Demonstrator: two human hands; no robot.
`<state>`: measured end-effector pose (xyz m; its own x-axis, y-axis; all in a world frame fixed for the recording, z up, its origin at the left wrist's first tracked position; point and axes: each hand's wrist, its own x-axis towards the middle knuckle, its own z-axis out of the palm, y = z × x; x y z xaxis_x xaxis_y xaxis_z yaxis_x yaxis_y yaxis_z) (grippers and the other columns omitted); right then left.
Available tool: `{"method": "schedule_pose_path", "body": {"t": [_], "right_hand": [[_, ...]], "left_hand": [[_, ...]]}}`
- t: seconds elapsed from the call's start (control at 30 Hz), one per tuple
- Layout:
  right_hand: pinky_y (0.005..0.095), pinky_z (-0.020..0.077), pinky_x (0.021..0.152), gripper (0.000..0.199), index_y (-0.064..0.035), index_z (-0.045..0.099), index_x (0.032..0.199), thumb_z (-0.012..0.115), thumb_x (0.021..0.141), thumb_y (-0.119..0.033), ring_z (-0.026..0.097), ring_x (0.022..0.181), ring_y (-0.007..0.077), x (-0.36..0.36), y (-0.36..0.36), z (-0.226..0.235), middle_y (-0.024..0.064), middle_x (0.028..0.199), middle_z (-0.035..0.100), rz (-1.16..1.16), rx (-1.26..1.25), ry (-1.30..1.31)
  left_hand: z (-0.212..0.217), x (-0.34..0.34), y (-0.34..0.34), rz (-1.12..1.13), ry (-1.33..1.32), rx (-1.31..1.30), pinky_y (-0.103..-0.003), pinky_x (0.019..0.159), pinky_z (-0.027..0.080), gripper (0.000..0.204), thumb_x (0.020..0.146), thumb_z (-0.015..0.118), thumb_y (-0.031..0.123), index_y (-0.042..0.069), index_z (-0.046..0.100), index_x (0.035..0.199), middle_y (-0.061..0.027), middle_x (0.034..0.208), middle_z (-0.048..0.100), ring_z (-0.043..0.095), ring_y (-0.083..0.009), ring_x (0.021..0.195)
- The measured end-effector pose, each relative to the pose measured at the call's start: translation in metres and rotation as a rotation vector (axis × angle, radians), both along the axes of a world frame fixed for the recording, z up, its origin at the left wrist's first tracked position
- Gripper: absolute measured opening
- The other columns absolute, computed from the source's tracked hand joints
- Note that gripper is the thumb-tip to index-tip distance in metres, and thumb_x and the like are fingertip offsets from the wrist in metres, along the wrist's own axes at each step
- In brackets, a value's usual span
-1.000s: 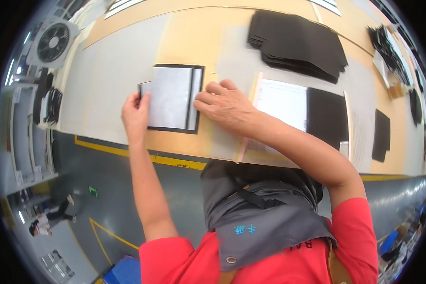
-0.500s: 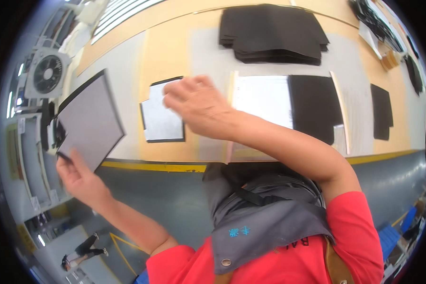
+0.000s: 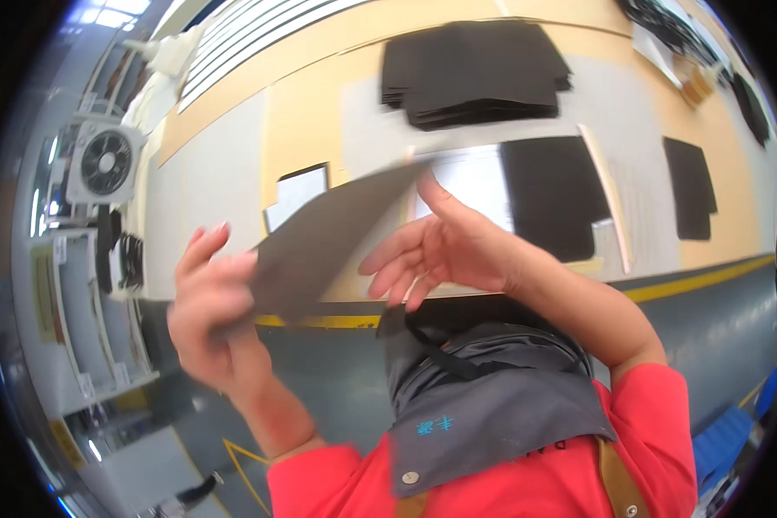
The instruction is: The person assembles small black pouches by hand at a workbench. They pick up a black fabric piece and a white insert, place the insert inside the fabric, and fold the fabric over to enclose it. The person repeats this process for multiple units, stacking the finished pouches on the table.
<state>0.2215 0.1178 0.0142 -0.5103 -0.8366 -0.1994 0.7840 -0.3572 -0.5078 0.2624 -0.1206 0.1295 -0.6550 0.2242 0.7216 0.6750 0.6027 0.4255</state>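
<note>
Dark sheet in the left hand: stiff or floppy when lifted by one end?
Probably fairly stiff: the dark sheet, pinched at one end by the left hand, juts out without drooping. Likely light, since it looks thin. The right hand is open beside it.

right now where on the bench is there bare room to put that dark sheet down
Bare grey mat lies left of the small white card, toward the fan. A tan strip is open between the card and the black stack. The middle, around the white sheet and black panel, is crowded.
</note>
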Motion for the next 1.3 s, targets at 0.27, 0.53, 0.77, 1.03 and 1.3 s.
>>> {"method": "schedule_pose_path", "body": {"t": [0.27, 0.53, 0.77, 1.03, 1.3], "right_hand": [[0.0290, 0.0550, 0.091, 0.046, -0.0010, 0.054, 0.135, 0.070, 0.094, -0.011, 0.065, 0.107, 0.0129, 0.047, 0.023, 0.025, 0.0093, 0.121, 0.067, -0.276, -0.098, -0.043], [0.0440, 0.0542, 0.081, 0.036, -0.0031, 0.057, 0.122, 0.067, 0.089, -0.012, 0.067, 0.095, 0.0437, 0.056, 0.043, 0.025, 0.0228, 0.099, 0.070, -0.520, 0.436, 0.790], [0.0332, 0.0558, 0.076, 0.028, -0.0104, 0.063, 0.119, 0.069, 0.091, -0.007, 0.072, 0.088, 0.0290, 0.064, 0.049, 0.022, 0.0097, 0.101, 0.072, -0.634, 0.576, 0.979], [0.0288, 0.0554, 0.077, 0.028, -0.0062, 0.067, 0.112, 0.077, 0.086, -0.005, 0.071, 0.091, 0.0142, 0.039, 0.077, 0.035, 0.0039, 0.098, 0.072, -0.644, 0.586, 1.005], [0.0382, 0.0533, 0.075, 0.031, -0.0018, 0.066, 0.106, 0.077, 0.084, -0.019, 0.066, 0.084, 0.0342, 0.023, 0.085, 0.020, 0.0163, 0.089, 0.068, -0.721, 0.726, 1.010]], "left_hand": [[-0.026, 0.049, 0.038, -0.040, -0.178, 0.432, -0.061, 0.115, 0.038, 0.018, 0.095, 0.060, 0.023, 0.026, 0.060, 0.113, -0.0079, 0.147, 0.045, 0.044, -0.0380, 0.139], [-0.083, 0.058, 0.044, -0.523, -1.017, 1.122, -0.049, 0.114, 0.038, 0.088, 0.097, 0.048, 0.068, -0.004, 0.043, 0.148, -0.0218, 0.142, 0.054, 0.050, -0.0320, 0.134], [-0.093, 0.057, 0.045, -0.093, -1.059, 0.879, -0.038, 0.101, 0.050, 0.049, 0.086, 0.072, -0.001, -0.005, 0.056, 0.133, -0.0153, 0.127, 0.064, 0.063, -0.0255, 0.115], [-0.079, 0.032, 0.067, -0.040, -0.748, 0.749, -0.035, 0.098, 0.050, 0.038, 0.086, 0.071, -0.010, -0.004, 0.062, 0.123, -0.0118, 0.118, 0.067, 0.064, -0.0194, 0.106], [-0.082, 0.000, 0.095, -0.196, -0.800, 0.770, -0.031, 0.098, 0.051, 0.044, 0.084, 0.069, -0.018, -0.002, 0.064, 0.125, -0.0095, 0.120, 0.067, 0.065, -0.0169, 0.107]]}}
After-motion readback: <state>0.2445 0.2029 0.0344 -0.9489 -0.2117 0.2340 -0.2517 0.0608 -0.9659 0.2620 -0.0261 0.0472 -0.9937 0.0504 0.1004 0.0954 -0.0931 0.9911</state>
